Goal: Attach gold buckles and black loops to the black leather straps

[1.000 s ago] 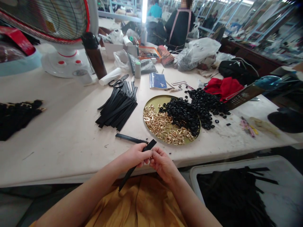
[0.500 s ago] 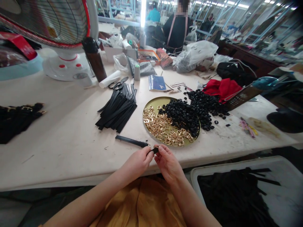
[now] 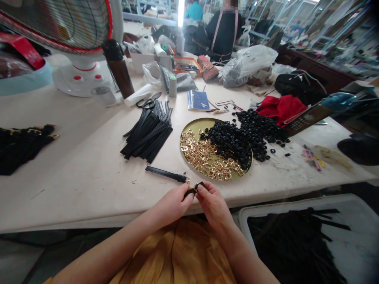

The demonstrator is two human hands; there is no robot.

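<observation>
Between my two hands, at the table's front edge, is a short black strap (image 3: pixel 189 193) with a gold buckle (image 3: pixel 196 187) on it. My left hand (image 3: pixel 174 201) pinches the strap's left part between thumb and fingers. With thumb and fingertips, my right hand (image 3: pixel 211 199) grips the strap's other end beside the buckle. Just beyond my left hand lies another black strap (image 3: pixel 166 173) with a gold buckle at its right end. A round gold tray (image 3: pixel 194 123) holds many gold buckles (image 3: pixel 201 154) and small black loops (image 3: pixel 226 138), which spill over its right side.
A bundle of black strips (image 3: pixel 148 132) lies left of the tray, near scissors (image 3: pixel 148 101). Finished-looking buckled straps (image 3: pixel 26 146) lie far left. A fan (image 3: pixel 79 75), a bottle (image 3: pixel 118 69) and a blue booklet (image 3: pixel 198 100) stand farther back. A white bin (image 3: pixel 244 213) is below right.
My right fingers have shifted on the strap, and its end now sticks up past the buckle, which shows more clearly. The camera view has moved slightly.
</observation>
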